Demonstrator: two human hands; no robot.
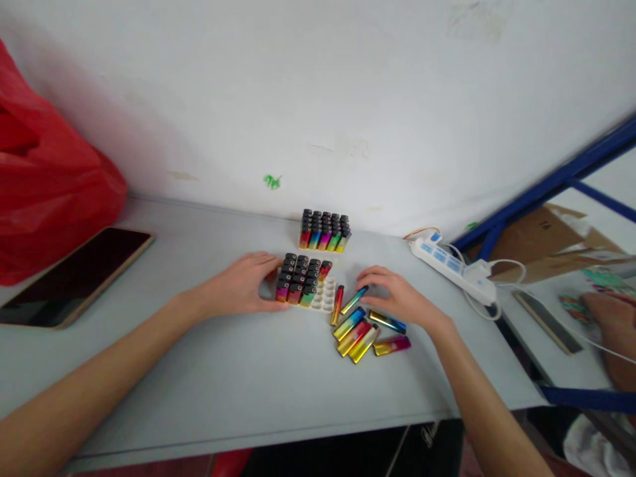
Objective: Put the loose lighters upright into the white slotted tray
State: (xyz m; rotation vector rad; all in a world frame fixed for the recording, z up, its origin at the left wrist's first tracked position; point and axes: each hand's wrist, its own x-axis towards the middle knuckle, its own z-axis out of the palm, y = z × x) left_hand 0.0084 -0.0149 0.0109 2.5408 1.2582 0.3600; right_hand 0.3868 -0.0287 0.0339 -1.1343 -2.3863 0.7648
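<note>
Got the left hand (246,283) spread-fingered around the left end of a part-filled lighter tray (325,295) and the right hand (390,291) curled by a loose lighter (354,301) just right of it, can't tell if pinching.

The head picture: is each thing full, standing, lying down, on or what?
Front tray, partly filled, bare holes at right
Lighters in front tray, heads up
Back lighters, upright in packed rows
Loose lighters, lying down
Phone, flat, screen dark
Power strip, has a plug in; on or off unclear
Red bag, wrinkled
</note>
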